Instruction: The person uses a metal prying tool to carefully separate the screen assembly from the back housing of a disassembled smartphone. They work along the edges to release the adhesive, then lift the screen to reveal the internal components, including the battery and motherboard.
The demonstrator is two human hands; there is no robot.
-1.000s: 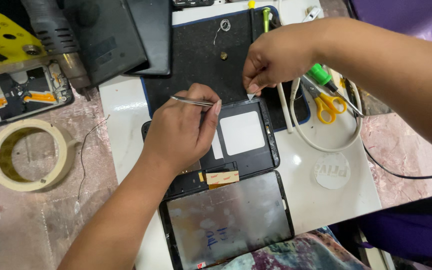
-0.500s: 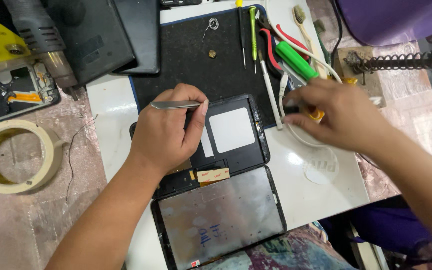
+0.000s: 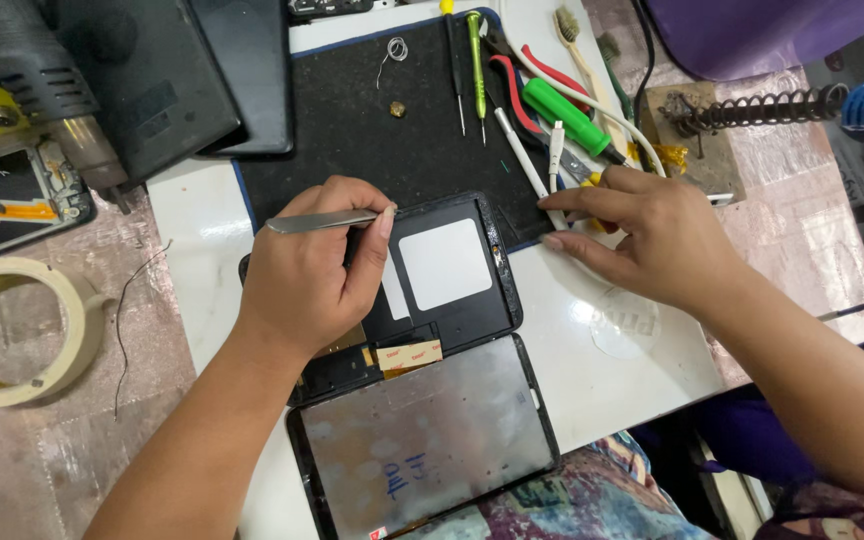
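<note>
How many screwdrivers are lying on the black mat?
2, possibly more hidden. A thin yellow-capped screwdriver and a green-handled screwdriver lie side by side at the mat's top edge.

The left hand (image 3: pixel 307 275) is held palm down near the middle of the scene, its fingers curled and pinched closed, with the forearm stretched back toward the near left corner. The right hand (image 3: pixel 642 240) is laid flat farther right, palm down, fingers extended leftward and slightly spread, nothing being gripped. Its forearm is angled away to the near right edge.
</note>
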